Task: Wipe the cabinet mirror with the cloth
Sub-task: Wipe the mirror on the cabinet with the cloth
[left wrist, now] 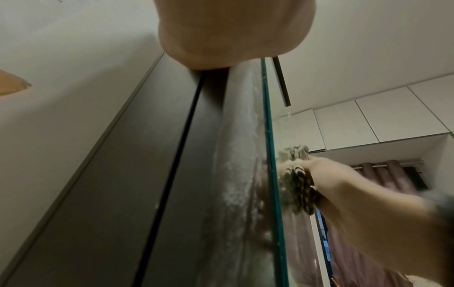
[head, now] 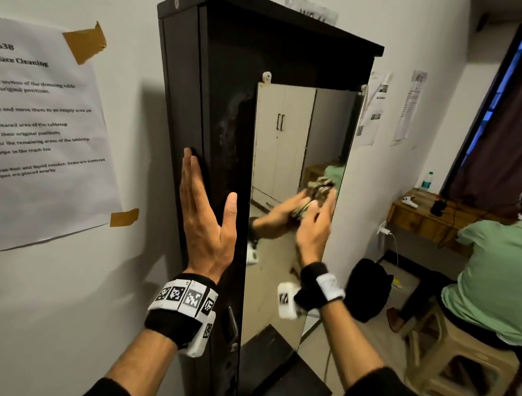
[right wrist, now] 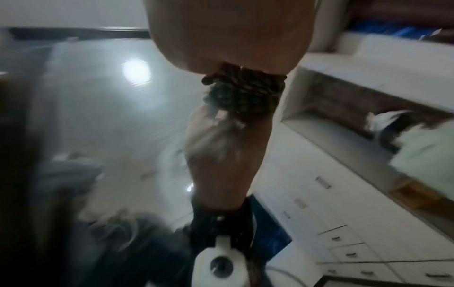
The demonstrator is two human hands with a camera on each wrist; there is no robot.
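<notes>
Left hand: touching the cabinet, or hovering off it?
Touching. In the head view the left hand lies flat, fingers straight, on the black cabinet edge; the left wrist view shows the palm heel meeting it without a gap.

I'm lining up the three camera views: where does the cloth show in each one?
Head: cloth right of centre, pressed on the mirror by the right hand.
Left wrist: cloth right of centre, beside the mirror's green edge.
Right wrist: cloth upper centre, under the palm.
Shared landmark: the mirror.
</notes>
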